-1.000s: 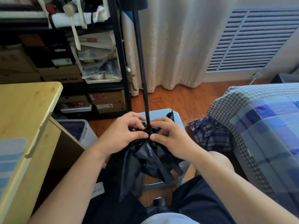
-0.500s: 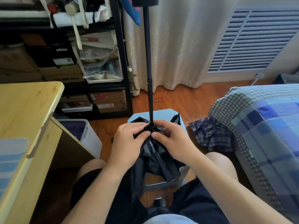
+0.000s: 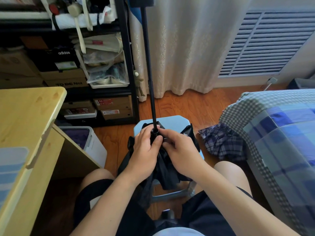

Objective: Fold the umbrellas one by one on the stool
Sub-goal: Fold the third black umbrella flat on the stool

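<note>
Gripping a black fabric umbrella at the collar where its thin black shaft meets the gathered canopy: left hand with fingers curled round the bunched cloth, thumb pressed near the shaft base; right hand pinching the folds just beside it, fingertips touching the collar. Shaft standing nearly upright, running up past the top edge. Canopy hanging loose over a pale blue plastic stool, between two bare knees. To the left, a light wooden desk; behind it, a black metal shelf stacked with shoeboxes. To the right, a blue checked bed cover and a crumpled purple plaid cloth on the wooden floor.
</note>
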